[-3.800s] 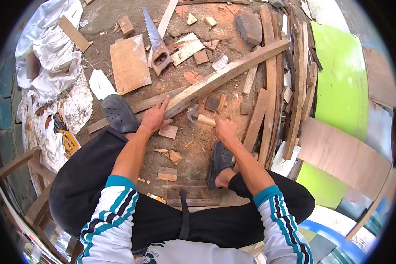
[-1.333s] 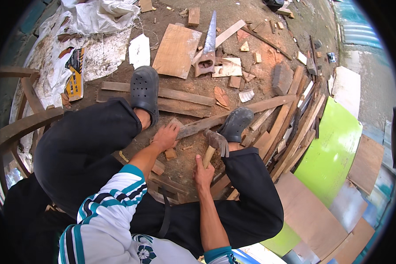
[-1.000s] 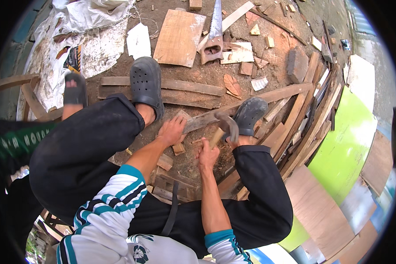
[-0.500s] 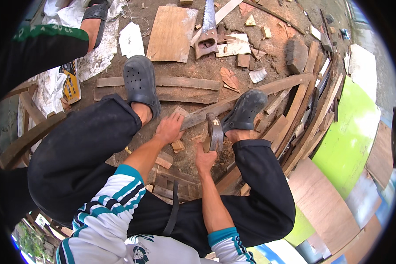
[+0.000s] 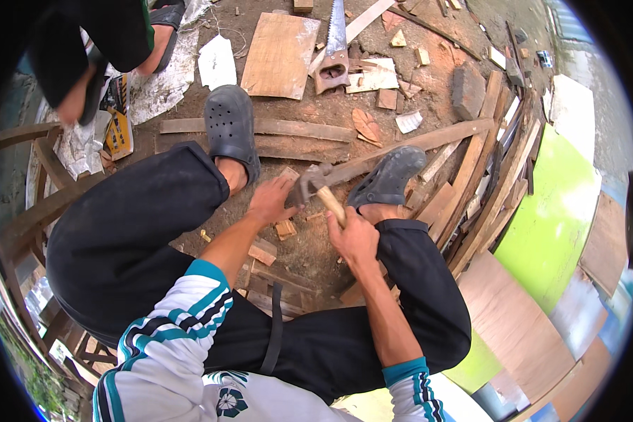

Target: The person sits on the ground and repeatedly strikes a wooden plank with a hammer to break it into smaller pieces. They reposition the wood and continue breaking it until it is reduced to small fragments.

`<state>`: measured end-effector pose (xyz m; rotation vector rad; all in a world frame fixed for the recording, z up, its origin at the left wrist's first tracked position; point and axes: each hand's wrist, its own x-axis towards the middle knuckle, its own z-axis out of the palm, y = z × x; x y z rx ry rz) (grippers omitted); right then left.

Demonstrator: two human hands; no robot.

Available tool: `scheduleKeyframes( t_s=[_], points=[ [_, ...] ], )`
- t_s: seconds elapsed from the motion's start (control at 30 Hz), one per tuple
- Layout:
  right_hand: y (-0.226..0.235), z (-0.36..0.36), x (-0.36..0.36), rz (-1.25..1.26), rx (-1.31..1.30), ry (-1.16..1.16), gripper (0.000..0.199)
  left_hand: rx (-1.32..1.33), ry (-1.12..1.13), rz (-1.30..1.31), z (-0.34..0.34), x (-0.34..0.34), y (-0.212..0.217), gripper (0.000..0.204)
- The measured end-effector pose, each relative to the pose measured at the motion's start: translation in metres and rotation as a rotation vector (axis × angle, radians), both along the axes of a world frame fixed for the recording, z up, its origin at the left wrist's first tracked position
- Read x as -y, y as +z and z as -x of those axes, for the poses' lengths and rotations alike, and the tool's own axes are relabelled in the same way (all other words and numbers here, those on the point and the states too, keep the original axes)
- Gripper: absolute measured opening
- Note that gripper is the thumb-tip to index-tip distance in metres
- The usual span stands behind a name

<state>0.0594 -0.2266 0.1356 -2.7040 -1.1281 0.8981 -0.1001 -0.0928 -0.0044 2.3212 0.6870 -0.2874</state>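
Hammer (image 5: 329, 202) of curved metal and pale wood clasped in right hand (image 5: 356, 238), grip of left hand (image 5: 269, 202) unclear.

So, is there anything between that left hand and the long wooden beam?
Yes, as seen from above: the head of the hammer, held in the right hand, shows between the left hand and the long beam, covering the beam's near end. Whether it touches the beam can't be told.
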Motion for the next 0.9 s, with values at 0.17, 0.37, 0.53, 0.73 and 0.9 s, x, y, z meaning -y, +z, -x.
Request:
scheduleKeyframes(
  t_s=[0.17,0.37,0.53,0.73,0.9],
  points=[
    [-0.004,0.051,-0.002,-0.083,-0.056,0.017,0.045,-0.18,-0.139,-0.39,0.074,0.031,-0.046,0.085],
    [-0.018,0.071,-0.008,0.004,-0.086,-0.022,0.048,-0.551,-0.089,-0.156,0.064,0.038,0.0,0.095],
    [-0.023,0.046,-0.012,0.133,-0.011,-0.136,0.047,-0.613,-0.216,-0.009,0.058,0.019,0.014,0.104],
    [-0.017,0.073,-0.013,0.06,-0.078,0.08,0.046,-0.807,-0.341,0.016,0.053,0.015,0.013,0.116],
    [-0.021,0.048,-0.008,0.124,0.001,-0.08,0.047,-0.758,-0.265,0.076,0.045,0.011,0.025,0.125]
  ],
)
